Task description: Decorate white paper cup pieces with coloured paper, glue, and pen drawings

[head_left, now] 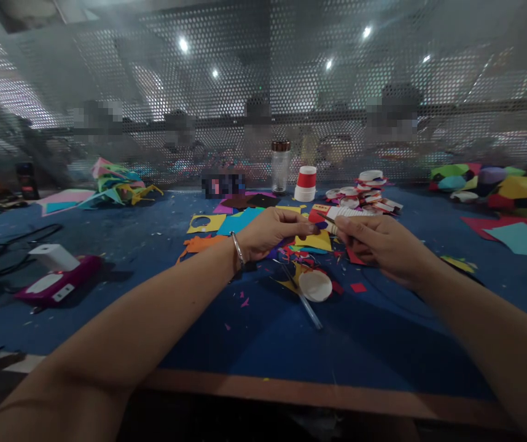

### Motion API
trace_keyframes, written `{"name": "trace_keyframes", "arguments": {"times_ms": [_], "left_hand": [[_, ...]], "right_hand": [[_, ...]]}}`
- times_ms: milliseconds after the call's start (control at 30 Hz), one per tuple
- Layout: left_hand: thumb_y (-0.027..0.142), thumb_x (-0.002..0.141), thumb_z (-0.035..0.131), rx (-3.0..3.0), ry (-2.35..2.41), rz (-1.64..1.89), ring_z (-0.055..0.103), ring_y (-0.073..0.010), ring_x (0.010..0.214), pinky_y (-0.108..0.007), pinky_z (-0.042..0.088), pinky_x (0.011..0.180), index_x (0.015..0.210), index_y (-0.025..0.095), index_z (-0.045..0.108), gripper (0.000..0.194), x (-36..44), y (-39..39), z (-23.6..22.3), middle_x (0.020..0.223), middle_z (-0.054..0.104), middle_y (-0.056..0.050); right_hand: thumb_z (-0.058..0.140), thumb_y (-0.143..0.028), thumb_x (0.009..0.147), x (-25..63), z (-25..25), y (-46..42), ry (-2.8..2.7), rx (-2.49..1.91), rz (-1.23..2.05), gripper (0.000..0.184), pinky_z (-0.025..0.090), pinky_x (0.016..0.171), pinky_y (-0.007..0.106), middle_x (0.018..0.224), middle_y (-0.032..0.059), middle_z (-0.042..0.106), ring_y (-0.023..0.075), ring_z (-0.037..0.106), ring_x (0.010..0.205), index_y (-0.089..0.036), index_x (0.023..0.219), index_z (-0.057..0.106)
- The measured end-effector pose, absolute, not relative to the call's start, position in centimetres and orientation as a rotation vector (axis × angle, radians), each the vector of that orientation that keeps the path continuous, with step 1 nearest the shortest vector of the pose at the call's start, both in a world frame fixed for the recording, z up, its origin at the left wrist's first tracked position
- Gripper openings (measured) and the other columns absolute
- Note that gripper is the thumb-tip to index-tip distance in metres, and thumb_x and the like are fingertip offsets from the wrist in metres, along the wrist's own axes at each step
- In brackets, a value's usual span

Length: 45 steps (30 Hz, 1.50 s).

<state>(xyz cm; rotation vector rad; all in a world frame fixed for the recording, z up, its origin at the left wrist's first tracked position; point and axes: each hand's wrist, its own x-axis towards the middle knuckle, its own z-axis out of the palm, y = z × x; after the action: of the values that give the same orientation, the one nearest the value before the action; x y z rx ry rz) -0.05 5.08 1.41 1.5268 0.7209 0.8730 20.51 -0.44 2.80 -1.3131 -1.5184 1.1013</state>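
My left hand (276, 232), a metal bangle at its wrist, pinches a small dark purple-blue piece of paper (321, 225) between thumb and fingertips. Close by on the right, my right hand (368, 238) is closed around a thin pointed tool (327, 218); its tip lies near the paper, and its kind cannot be made out. Beneath my hands are paper scraps (307, 258) in several colours. A white round paper piece like a shallow dish (315, 286) lies nearer me, beside a slim tool with a clear handle (310, 312). Behind my fingers lies a red and white paper cup (319, 213) on its side.
Upright cups (306, 184) and a clear bottle (281, 169) stand by the perforated screen (226, 92). Cut cup pieces (367, 191) are heaped to their right. A purple power strip (56, 288) sits left on the blue table (245, 344). Colourful paper crafts (118, 181) lie further back.
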Motion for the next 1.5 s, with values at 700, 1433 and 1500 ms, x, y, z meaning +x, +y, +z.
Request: {"name": "trace_keyframes", "arguments": {"times_ms": [700, 1433, 1500], "left_hand": [[0.029, 0.052, 0.099, 1.401, 0.603, 0.918, 0.059, -0.0079, 0.064, -0.025, 0.045, 0.071, 0.064, 0.016, 0.065, 0.038, 1.9, 3.1, 1.0, 0.064, 0.066, 0.005], [0.003, 0.081, 0.076, 1.12, 0.771, 0.97, 0.068, -0.009, 0.059, -0.022, 0.05, 0.063, 0.067, 0.014, 0.061, 0.024, 2.6, 2.0, 1.9, 0.064, 0.067, 0.003], [0.002, 0.084, 0.073, 1.09, 0.758, 0.986, 0.068, -0.0086, 0.059, -0.023, 0.052, 0.067, 0.068, 0.014, 0.061, 0.024, 2.6, 2.0, 2.0, 0.065, 0.067, 0.003]], "right_hand": [[0.091, -0.072, 0.054, 20.3, 2.1, -0.1, -1.461, -1.193, 1.08, 0.064, 0.015, 0.043, 0.024, 0.054, -0.0094, 0.038, 0.0033, 0.026, 0.046, -0.02, 0.069, 0.057], [0.08, -0.078, 0.066, 20.5, 2.4, -0.2, -1.641, -1.202, 0.836, 0.061, 0.013, 0.043, 0.027, 0.054, -0.009, 0.034, 0.0058, 0.024, 0.046, -0.02, 0.069, 0.06], [0.073, -0.083, 0.069, 20.5, 2.5, -0.3, -1.701, -1.22, 0.782, 0.064, 0.014, 0.044, 0.028, 0.053, -0.0088, 0.033, 0.0064, 0.023, 0.046, -0.021, 0.067, 0.058]]}}
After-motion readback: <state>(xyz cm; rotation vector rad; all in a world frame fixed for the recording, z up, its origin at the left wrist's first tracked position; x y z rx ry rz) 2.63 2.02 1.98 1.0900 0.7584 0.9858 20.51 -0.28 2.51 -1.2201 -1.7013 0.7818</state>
